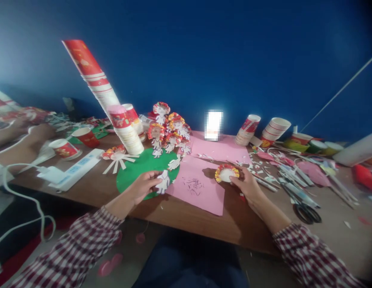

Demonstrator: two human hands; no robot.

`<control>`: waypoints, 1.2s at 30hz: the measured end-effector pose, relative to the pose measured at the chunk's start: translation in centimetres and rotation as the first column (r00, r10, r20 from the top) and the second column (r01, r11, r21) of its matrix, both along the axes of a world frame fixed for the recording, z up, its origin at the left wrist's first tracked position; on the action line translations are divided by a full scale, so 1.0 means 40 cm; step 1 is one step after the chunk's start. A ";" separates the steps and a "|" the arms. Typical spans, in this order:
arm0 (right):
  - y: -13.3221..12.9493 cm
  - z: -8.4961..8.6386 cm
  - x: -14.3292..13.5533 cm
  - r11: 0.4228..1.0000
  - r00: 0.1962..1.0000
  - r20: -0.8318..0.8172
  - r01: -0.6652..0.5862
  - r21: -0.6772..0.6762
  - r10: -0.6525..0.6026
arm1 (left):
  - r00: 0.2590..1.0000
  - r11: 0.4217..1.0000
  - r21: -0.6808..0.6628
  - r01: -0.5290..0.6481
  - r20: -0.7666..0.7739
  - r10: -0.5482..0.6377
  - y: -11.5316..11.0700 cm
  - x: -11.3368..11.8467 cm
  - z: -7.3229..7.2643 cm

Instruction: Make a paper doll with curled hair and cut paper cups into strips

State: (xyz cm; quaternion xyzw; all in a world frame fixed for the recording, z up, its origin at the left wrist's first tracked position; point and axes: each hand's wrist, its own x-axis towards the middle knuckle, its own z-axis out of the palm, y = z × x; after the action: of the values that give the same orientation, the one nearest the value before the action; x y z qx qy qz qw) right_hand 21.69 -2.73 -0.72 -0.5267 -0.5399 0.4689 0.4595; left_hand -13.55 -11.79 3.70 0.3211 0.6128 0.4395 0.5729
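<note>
Between the thumb and fingers of my left hand (146, 185) is a small white paper figure (163, 183), held over the edge of the green paper (129, 170). My right hand (245, 182) pinches a round paper piece (226, 174) with a white middle and a red and yellow curled rim. The two pieces are apart, one on each side of a pink sheet (210, 200) with dark marks on it. Another white cutout (174, 163) lies on the green paper. Behind it stand several finished paper figures (156, 132) with curly red and yellow rims.
Tall stacked paper cups (99, 88) lean at the left, near a white power strip (76, 170) and cable. Black scissors (307, 212), paper strips and scraps lie right. A bright screen (213, 125) stands behind. Another person's hands (42, 140) are far left.
</note>
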 end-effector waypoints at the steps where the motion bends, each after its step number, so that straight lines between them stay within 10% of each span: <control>1: 0.000 -0.002 0.005 1.000 1.000 0.014 -0.008 0.010 0.008 | 1.000 1.000 0.002 0.005 -0.002 -0.005 -0.003 0.000 0.000; 20: -0.005 0.002 0.082 0.997 0.964 0.266 -0.024 0.073 0.004 | 0.993 0.993 0.023 0.120 -0.026 -0.119 0.034 0.115 0.002; 36: 0.105 0.055 -0.202 0.998 1.000 -0.018 -0.008 -0.066 0.007 | 0.958 0.952 0.135 0.273 -0.129 -0.257 0.039 0.179 -0.052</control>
State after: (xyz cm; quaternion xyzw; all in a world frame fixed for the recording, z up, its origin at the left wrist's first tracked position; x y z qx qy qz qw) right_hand 13.62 1.46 1.48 -0.5352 -0.5220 0.4929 0.4451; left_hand -6.40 -10.25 1.61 0.4666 0.5596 0.3853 0.5662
